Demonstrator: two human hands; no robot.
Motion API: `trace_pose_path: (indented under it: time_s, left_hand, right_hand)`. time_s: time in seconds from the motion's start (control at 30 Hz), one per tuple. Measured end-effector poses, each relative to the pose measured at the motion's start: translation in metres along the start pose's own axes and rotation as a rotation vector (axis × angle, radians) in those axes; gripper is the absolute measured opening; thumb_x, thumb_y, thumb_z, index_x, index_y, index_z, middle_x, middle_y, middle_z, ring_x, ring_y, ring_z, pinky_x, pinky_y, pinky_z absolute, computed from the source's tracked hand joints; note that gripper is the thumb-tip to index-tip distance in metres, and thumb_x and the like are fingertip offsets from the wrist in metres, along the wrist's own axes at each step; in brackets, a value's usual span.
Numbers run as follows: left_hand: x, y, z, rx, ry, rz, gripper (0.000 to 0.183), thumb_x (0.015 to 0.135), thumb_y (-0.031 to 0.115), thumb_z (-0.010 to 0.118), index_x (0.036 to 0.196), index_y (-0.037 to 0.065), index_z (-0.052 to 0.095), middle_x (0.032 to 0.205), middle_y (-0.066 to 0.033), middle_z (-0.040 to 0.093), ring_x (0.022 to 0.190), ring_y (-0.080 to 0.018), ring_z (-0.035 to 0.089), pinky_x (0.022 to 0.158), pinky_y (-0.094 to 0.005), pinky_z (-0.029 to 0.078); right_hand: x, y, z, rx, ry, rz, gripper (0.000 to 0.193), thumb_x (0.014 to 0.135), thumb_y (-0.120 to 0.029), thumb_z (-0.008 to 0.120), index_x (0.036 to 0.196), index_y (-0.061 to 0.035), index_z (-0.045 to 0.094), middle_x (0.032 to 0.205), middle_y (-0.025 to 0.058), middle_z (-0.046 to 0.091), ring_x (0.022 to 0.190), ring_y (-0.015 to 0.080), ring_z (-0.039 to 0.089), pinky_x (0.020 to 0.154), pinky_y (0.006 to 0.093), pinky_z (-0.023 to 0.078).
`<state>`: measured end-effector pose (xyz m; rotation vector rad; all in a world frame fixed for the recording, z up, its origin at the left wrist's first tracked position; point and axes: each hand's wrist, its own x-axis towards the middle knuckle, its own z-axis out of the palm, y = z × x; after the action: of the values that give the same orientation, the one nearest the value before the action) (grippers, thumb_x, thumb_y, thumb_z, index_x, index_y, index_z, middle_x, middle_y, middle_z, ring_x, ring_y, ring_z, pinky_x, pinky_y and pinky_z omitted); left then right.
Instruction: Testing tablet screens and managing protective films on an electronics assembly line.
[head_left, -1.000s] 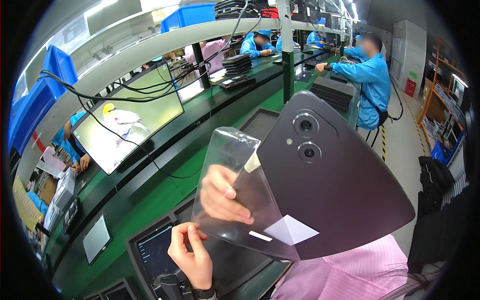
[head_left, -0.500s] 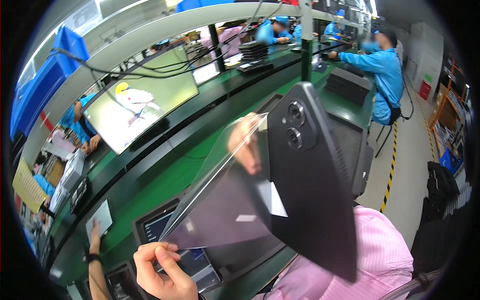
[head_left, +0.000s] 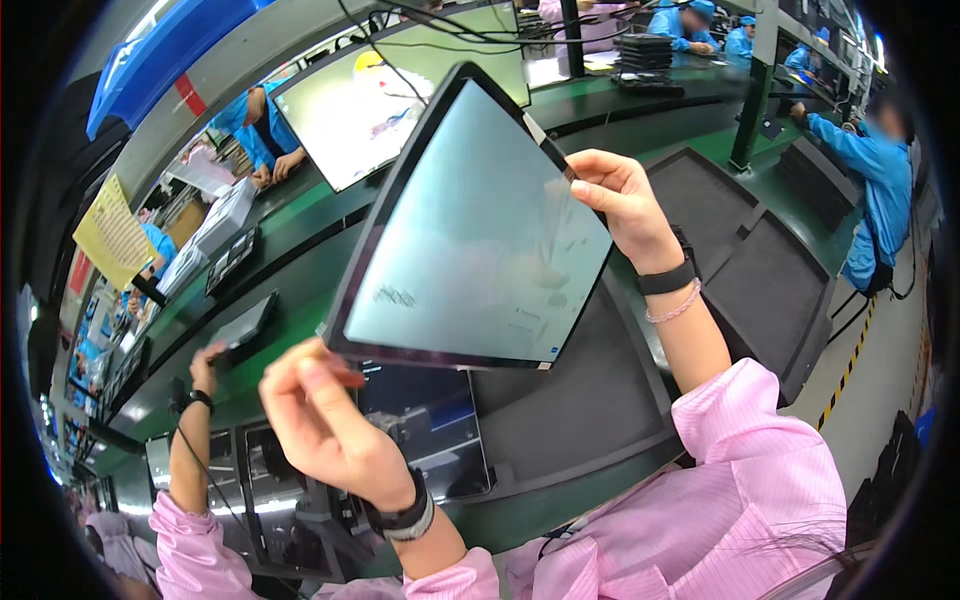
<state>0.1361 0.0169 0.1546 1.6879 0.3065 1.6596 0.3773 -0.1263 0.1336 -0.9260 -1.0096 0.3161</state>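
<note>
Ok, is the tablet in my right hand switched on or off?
On: the tablet glows pale blue-green and shows a dark scribble near one corner.

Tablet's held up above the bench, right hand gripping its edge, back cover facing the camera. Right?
One fix: in the current head view, the tablet faces the camera with its screen, not its back cover. It is held up above the bench, the right hand gripping its edge.

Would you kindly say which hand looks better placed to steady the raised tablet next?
Probably the right hand: it visibly grips the tablet by its right edge. The left hand is near the lower-left corner, contact unclear.
</note>
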Motion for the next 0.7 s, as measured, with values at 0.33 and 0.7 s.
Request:
trace_pose_path:
  time_s: [0.33,0.7]
  left_hand:
    - [0.004,-0.031,0.013,-0.612,-0.421,-0.615,0.047,0.086,0.014,0.053,0.126,-0.004,0.035,0.123,-0.0131,0.045,0.112,-0.0194,0.042,0.096,-0.0301,0.030]
    - [0.011,-0.027,0.001,-0.410,-0.560,-0.740,0.036,0.082,0.016,0.060,0.110,-0.004,0.050,0.101,-0.0088,0.058,0.091,-0.0126,0.053,0.081,-0.0255,0.040]
  right_hand:
    - [-0.006,0.002,0.060,0.274,0.286,0.263,0.021,0.081,-0.009,0.059,0.099,0.0010,0.054,0.088,0.0055,0.060,0.079,0.0093,0.057,0.070,0.0233,0.046]
    - [0.003,0.031,0.024,1.209,-0.070,0.577,0.032,0.089,-0.023,0.042,0.105,0.0022,0.054,0.098,0.0126,0.060,0.086,0.0195,0.060,0.075,0.0348,0.050]
